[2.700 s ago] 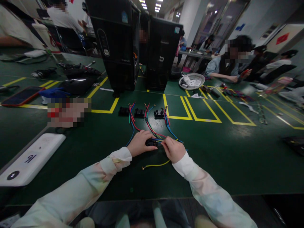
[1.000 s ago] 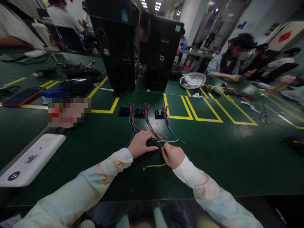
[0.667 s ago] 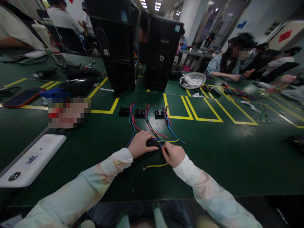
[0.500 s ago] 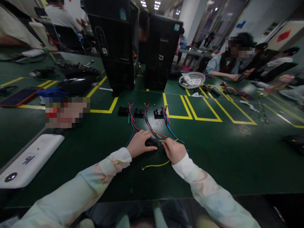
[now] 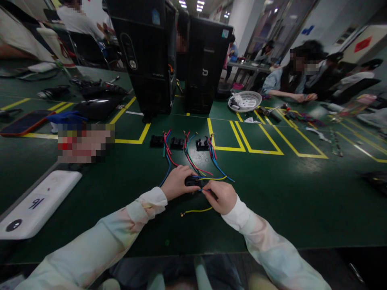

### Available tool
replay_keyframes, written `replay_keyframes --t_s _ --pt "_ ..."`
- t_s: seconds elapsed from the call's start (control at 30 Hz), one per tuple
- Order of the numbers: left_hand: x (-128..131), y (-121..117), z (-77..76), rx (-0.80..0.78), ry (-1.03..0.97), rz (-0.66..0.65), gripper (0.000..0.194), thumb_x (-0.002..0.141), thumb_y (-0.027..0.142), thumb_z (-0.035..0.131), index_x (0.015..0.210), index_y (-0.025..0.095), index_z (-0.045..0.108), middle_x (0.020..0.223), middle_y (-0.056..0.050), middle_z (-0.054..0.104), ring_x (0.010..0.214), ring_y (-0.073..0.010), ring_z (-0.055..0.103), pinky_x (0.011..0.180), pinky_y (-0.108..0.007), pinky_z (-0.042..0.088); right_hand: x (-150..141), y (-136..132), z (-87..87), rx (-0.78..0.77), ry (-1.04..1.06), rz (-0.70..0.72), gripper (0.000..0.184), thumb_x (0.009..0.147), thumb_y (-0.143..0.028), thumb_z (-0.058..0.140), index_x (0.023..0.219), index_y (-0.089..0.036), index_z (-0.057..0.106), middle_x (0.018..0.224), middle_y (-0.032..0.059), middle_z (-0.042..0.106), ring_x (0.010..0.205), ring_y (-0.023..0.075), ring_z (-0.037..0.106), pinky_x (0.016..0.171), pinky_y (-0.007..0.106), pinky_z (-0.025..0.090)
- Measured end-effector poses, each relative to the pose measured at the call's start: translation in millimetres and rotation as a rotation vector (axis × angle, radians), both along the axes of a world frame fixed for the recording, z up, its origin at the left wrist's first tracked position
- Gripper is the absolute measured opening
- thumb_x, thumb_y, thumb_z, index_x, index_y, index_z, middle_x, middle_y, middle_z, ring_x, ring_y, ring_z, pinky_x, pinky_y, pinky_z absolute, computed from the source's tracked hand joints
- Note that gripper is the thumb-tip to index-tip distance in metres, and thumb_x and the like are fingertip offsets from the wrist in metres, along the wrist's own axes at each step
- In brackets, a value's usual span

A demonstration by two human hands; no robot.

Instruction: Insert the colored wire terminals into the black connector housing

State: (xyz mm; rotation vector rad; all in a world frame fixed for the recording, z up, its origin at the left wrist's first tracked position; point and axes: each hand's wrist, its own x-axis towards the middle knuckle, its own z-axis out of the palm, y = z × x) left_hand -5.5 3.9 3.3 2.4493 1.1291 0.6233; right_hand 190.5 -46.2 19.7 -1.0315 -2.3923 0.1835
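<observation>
My left hand (image 5: pixel 177 182) is closed on a small black connector block (image 5: pixel 192 181) on the green table. Just right of it, my right hand (image 5: pixel 221 197) pinches a thin blue wire at the block's side. A yellow wire (image 5: pixel 196 210) lies loose below my hands. Red, blue and green wires (image 5: pixel 193 163) run from the block toward three more black connector blocks (image 5: pixel 177 142) lined up farther back.
Two tall black computer cases (image 5: pixel 169 56) stand behind the blocks. A white device (image 5: pixel 36 203) lies at the left, a white basket (image 5: pixel 244 100) at the back right. Yellow tape boxes mark the table (image 5: pixel 287 193). Other people sit at the far right and back left.
My right hand has shifted slightly down and toward me beside the block, still pinching at the wires. My left hand has stayed on the block.
</observation>
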Motion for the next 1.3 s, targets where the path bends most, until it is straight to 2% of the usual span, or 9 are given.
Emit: replay_keyframes --t_s 0.17,0.33,0.7,0.87,0.97,1.13,1.3 --pt "0.7 0.4 -0.6 -0.011 -0.006 0.017 0.036 0.068 0.049 0.060 0.090 0.021 0.057 0.088 -0.002 0.055 0.084 -0.0188 0.047 0.076 -0.033 0.037 -10.4 -6.6 -3.2 -0.031 -0.141 0.161 0.014 0.085 -0.027 0.040 0.080 -0.019 0.052 0.072 0.0018 0.056 0.068 0.0129 0.049 0.062 0.025 0.034" --pt "0.6 0.2 -0.2 -0.016 -0.013 0.016 0.033 0.069 0.046 0.060 0.090 0.021 0.057 0.088 -0.002 0.055 0.084 -0.0187 0.047 0.076 -0.033 0.037 -14.1 -3.6 -4.8 0.028 -0.257 0.226 0.017 0.084 -0.031 0.044 0.078 -0.019 0.054 0.080 0.0031 0.054 0.073 0.0142 0.044 0.064 0.027 0.031" --pt "-1.4 -1.9 2.5 -0.006 -0.013 -0.012 0.040 0.070 0.052 0.057 0.094 0.020 0.057 0.087 -0.003 0.053 0.084 -0.0189 0.047 0.077 -0.033 0.036 8.0 11.8 -1.2 0.111 -0.193 0.013 0.019 0.086 -0.027 0.041 0.081 -0.018 0.057 0.081 0.0044 0.053 0.078 0.0155 0.042 0.068 0.029 0.028" --pt "-1.4 -2.3 2.7 0.004 -0.008 -0.014 0.040 0.071 0.052 0.055 0.095 0.020 0.057 0.087 -0.003 0.053 0.084 -0.0189 0.047 0.077 -0.033 0.037 13.8 16.3 1.0 0.114 -0.142 -0.130 0.018 0.086 -0.024 0.040 0.092 -0.017 0.056 0.089 0.0063 0.053 0.081 0.0168 0.043 0.071 0.030 0.030" --pt "-0.5 -4.1 4.0 0.018 -0.011 -0.003 0.039 0.070 0.050 0.057 0.095 0.021 0.057 0.087 -0.003 0.053 0.084 -0.0191 0.047 0.077 -0.033 0.037 14.6 19.4 -0.9 0.090 -0.155 -0.197 0.018 0.085 -0.026 0.042 0.092 -0.016 0.055 0.088 0.0069 0.053 0.082 0.0180 0.044 0.071 0.030 0.031" --pt "0.5 -5.9 4.7 0.027 -0.010 0.029 0.041 0.068 0.053 0.058 0.094 0.021 0.057 0.088 -0.003 0.054 0.085 -0.0196 0.047 0.076 -0.033 0.038 14.5 24.6 -8.6 0.046 -0.187 -0.171 0.014 0.084 -0.029 0.045 0.083 -0.017 0.052 0.077 0.0047 0.054 0.077 0.0176 0.045 0.068 0.029 0.032" --pt "0.3 -3.8 3.0 0.006 -0.017 0.025 0.042 0.067 0.054 0.058 0.094 0.021 0.056 0.090 -0.002 0.055 0.085 -0.0189 0.047 0.077 -0.032 0.037 12.0 26.6 -14.3 -0.026 -0.104 -0.130 0.013 0.086 -0.025 0.040 0.084 -0.017 0.050 0.073 0.0032 0.054 0.070 0.0154 0.049 0.066 0.027 0.037"
